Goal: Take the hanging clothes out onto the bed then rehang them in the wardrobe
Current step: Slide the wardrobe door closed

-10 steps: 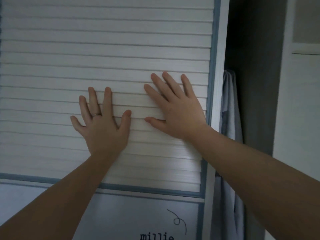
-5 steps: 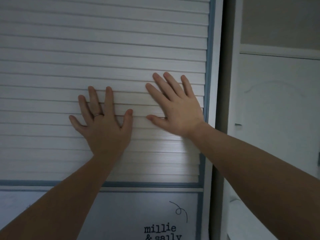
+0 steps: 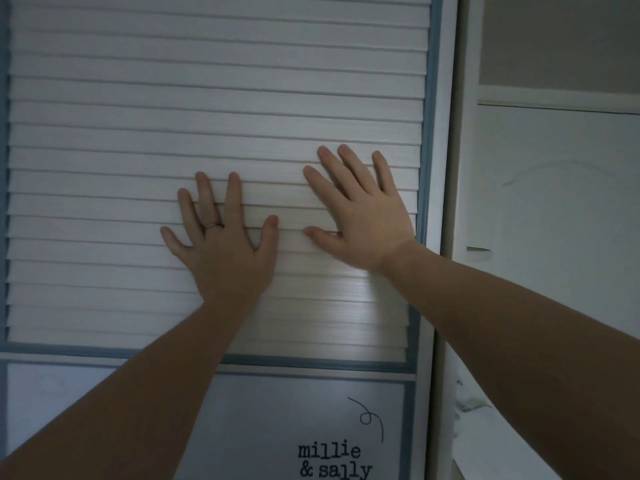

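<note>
The words "millie & sally" are printed in dark typewriter-style lettering (image 3: 332,460), on two lines, at the bottom right of the wardrobe door (image 3: 207,81). They are set on a smooth, pale blue-grey lower panel (image 3: 104,410), and a thin curled line (image 3: 370,419) is drawn just above them. The upper part of the door is made of white horizontal slats (image 3: 138,140), overlapped like a louvre and faintly grained like brushed wood. A glossy patch of light is caught on the slats below the right wrist. Slats and lower panel are each bordered by a narrow blue trim (image 3: 428,133).

The left hand (image 3: 225,251) is laid flat on the slats, fingers straight and spread wide, with nothing held. A thin metal ring (image 3: 213,226) is worn on one finger. The right hand (image 3: 363,220) is pressed flat just beside it, nearer the door's right edge, fingers likewise straight and fanned.

Of the wardrobe only this door is shown, filling the left and middle of the view; clothes behind it cannot be seen. The door's right edge is set just beside a white upright (image 3: 464,168). Beyond that, a smooth white panel (image 3: 554,271) with a faint arched line is seen.
</note>
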